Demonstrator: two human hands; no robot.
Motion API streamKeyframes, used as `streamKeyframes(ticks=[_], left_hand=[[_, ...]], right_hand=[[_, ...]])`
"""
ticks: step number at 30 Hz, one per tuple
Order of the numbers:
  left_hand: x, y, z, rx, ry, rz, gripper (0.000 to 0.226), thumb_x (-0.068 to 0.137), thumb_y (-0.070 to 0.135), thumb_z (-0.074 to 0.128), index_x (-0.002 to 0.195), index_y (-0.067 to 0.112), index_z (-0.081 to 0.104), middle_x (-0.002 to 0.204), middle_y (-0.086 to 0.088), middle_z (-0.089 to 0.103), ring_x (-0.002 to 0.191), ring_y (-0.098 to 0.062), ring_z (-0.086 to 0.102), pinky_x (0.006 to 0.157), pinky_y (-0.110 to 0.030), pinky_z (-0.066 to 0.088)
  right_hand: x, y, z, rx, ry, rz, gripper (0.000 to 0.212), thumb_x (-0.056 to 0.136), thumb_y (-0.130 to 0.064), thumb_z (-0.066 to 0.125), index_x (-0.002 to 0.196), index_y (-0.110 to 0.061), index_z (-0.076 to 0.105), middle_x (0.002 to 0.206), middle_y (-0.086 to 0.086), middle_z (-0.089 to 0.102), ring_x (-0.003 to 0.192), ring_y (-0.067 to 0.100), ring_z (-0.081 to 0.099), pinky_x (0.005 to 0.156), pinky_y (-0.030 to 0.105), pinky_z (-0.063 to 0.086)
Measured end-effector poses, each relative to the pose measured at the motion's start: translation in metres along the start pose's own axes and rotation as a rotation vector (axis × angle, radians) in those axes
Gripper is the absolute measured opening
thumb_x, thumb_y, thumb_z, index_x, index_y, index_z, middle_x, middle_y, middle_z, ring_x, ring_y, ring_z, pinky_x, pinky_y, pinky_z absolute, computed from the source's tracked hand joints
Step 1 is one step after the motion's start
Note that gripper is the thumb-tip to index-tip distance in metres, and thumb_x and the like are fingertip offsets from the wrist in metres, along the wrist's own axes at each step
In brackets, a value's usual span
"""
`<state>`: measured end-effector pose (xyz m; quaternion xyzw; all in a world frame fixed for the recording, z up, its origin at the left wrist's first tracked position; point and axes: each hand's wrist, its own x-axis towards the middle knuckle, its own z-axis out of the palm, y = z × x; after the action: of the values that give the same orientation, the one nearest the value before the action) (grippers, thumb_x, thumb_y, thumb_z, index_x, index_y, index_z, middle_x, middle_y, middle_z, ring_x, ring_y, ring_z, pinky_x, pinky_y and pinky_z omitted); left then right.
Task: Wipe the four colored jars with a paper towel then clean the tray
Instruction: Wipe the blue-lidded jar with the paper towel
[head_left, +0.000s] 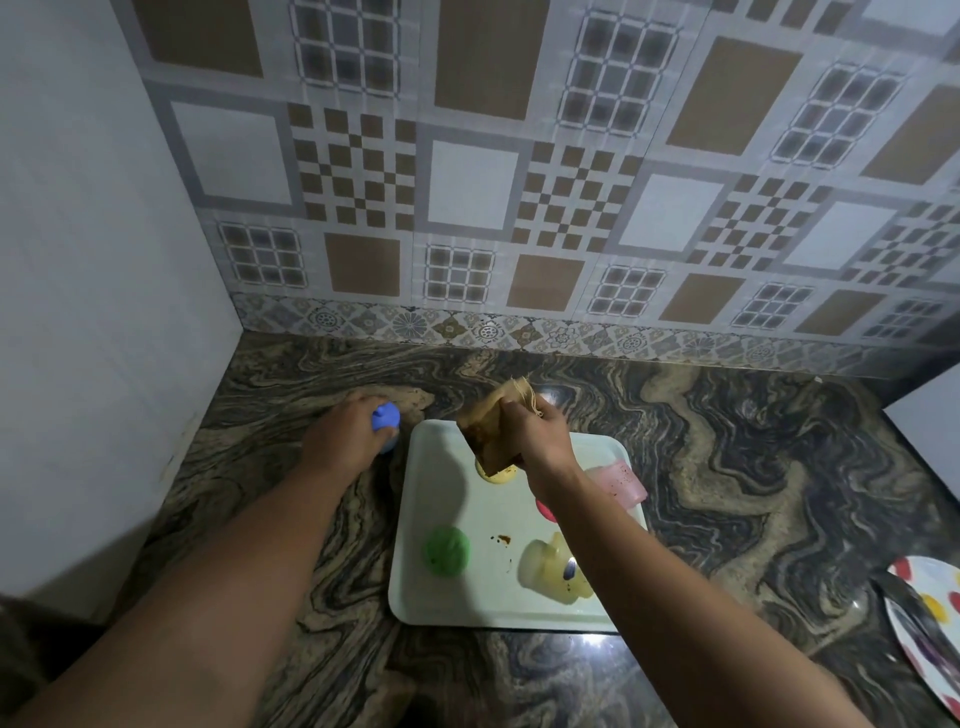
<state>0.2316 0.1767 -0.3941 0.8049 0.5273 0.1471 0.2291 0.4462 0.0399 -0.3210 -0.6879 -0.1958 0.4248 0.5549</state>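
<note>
A pale tray (431, 597) lies on the marble counter. On it stand a green-lidded jar (447, 550), a yellow-lidded jar (500, 474) partly behind the cloth, and a red-lidded jar (544, 509) mostly hidden by my right forearm. My left hand (345, 434) grips a blue-lidded jar (387, 418) on the counter just left of the tray. A brown stained cloth (491, 426) is held in my right hand (540, 434) above the tray's far end. A small brown stain (503, 540) marks the tray's middle.
A clear jar (553, 569) lies tipped on the tray's near right. A pink cloth (618, 480) rests at the tray's right edge. A spotted plate (930, 623) sits at the counter's right. A white wall closes the left side, tiled wall behind.
</note>
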Motion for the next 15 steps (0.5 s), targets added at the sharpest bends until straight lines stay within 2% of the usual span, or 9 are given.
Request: streamKeyframes(ticks=[4,6,9,12,15], left_hand=[[0.009,0.0,0.001,0.009,0.008,-0.039,0.051,0.087,0.032,0.075,0.134,0.017,0.063,0.131,-0.009,0.066,0.118,-0.034,0.061,0.094,-0.042,0.051],[0.011,0.001,0.003,0.015,0.002,-0.045,0.052,0.088,0.031,0.073,0.136,0.015,0.061,0.131,-0.012,0.066,0.118,-0.036,0.061,0.096,-0.043,0.05],[0.011,0.002,0.006,0.046,0.003,-0.038,0.052,0.088,0.03,0.073,0.136,0.013,0.06,0.134,-0.013,0.065,0.119,-0.038,0.06,0.095,-0.044,0.051],[0.008,0.006,0.006,0.108,0.009,0.014,0.061,0.087,0.03,0.073,0.142,0.013,0.055,0.154,-0.011,0.048,0.129,-0.036,0.055,0.101,-0.043,0.048],[0.008,0.01,0.006,0.172,-0.067,0.01,0.083,0.088,0.038,0.071,0.157,0.015,0.031,0.165,-0.011,0.026,0.139,-0.038,0.046,0.106,-0.047,0.046]], right_hand=[[0.003,-0.002,-0.008,0.002,0.012,-0.01,0.008,0.103,-0.018,0.06,0.105,-0.017,0.068,0.099,0.01,0.074,0.094,0.029,0.07,0.086,0.045,0.059],[0.004,-0.002,-0.014,0.002,0.029,-0.022,0.01,0.101,-0.015,0.06,0.107,-0.012,0.068,0.095,0.01,0.071,0.089,0.028,0.067,0.073,0.036,0.055],[0.005,-0.004,-0.022,-0.001,0.048,-0.043,0.011,0.101,-0.012,0.057,0.106,-0.011,0.067,0.087,0.008,0.068,0.08,0.024,0.065,0.063,0.028,0.05],[0.001,-0.013,-0.028,0.015,0.062,-0.064,0.01,0.103,-0.013,0.058,0.099,-0.015,0.067,0.084,0.005,0.068,0.074,0.021,0.064,0.058,0.026,0.048],[-0.008,-0.022,-0.039,0.013,0.075,-0.08,0.01,0.103,-0.013,0.057,0.101,-0.015,0.067,0.08,0.002,0.067,0.068,0.016,0.062,0.047,0.02,0.045]])
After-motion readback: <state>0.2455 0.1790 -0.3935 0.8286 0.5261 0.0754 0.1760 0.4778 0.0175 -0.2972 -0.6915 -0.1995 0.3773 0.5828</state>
